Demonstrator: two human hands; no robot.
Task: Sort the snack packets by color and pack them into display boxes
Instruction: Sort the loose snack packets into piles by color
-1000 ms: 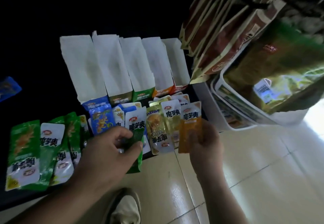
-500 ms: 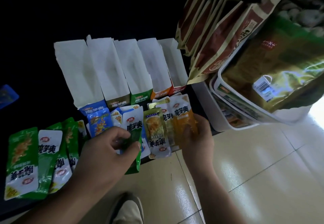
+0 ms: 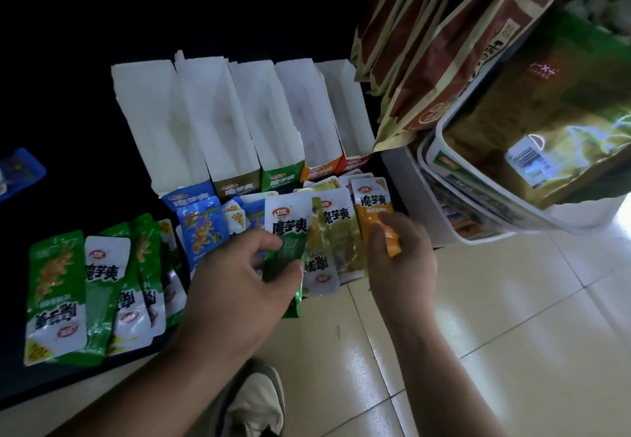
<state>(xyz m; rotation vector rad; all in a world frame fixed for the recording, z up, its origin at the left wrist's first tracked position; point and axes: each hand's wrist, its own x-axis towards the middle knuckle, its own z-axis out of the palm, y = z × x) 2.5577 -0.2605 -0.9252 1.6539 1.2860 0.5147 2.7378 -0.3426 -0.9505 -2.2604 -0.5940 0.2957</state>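
Note:
Several open display boxes (image 3: 218, 122) with tall white flaps stand in a row on a dark surface, their fronts blue, brown, green, orange and red. Snack packets lie in front of them: green packets (image 3: 58, 296) at the left, blue packets (image 3: 201, 228) in the middle, yellow-gold packets (image 3: 338, 231) to the right. My left hand (image 3: 239, 286) grips a green packet (image 3: 290, 242) by its lower part. My right hand (image 3: 403, 259) holds an orange packet (image 3: 374, 211) over the right end of the pile.
White tubs (image 3: 478, 231) full of large green-gold bags (image 3: 546, 115) and brown-red bags (image 3: 444, 43) stand at the right, close to the boxes. Pale floor tiles (image 3: 512, 334) lie below. A shoe (image 3: 252, 402) shows at the bottom. A blue item (image 3: 20, 170) lies far left.
My right hand has brought the orange packet down and slightly right, onto the right end of the pile. My left hand keeps holding the green packet in about the same place.

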